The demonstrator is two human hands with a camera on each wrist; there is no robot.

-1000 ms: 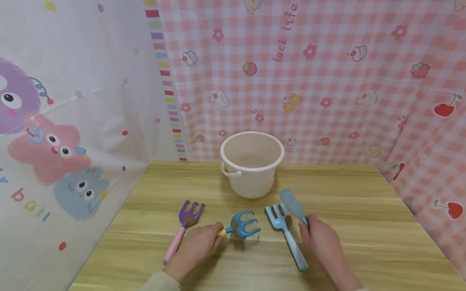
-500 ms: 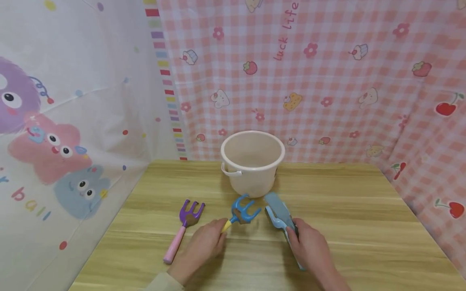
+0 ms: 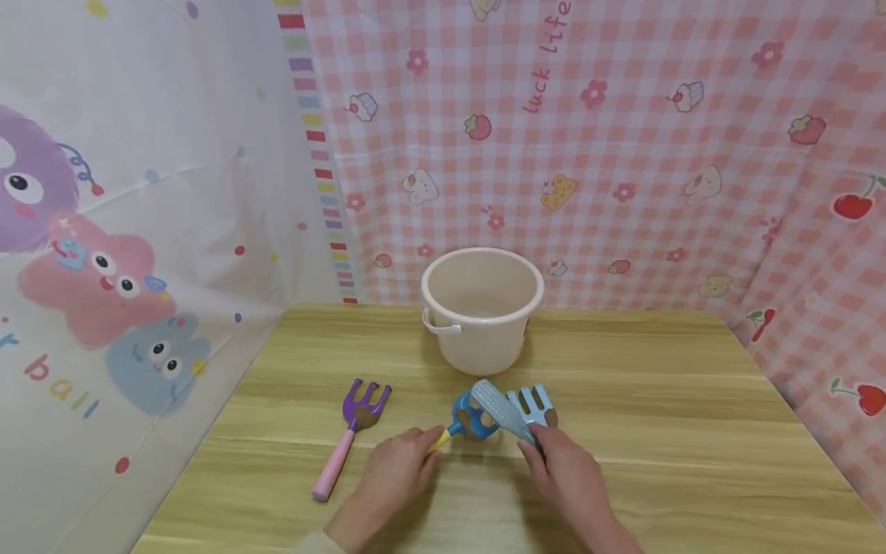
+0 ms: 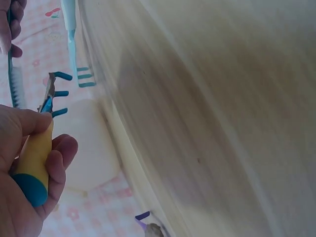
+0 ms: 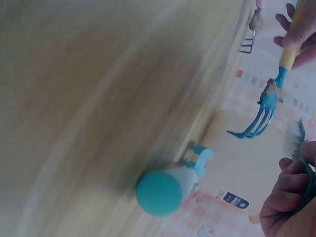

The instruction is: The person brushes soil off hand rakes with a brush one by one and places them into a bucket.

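"Where is the blue rake (image 5: 268, 104) held?"
"Its smooth, rounded yellow handle (image 4: 38, 148) is wrapped by the left hand (image 3: 400, 465); the curved tines are held out beyond that grip, and a rough brown lump (image 5: 270, 92) is stuck at their base."
"And the brush (image 3: 497, 404)?"
"It is pinched in the grip of the right hand (image 3: 569, 465). In the head view the tines are partly covered by its flat, textured head; whether they are touched cannot be told."

Head view forward-down over table (image 3: 644, 377); wrist views nearer, rolled, sharing blue fork (image 5: 268, 102).
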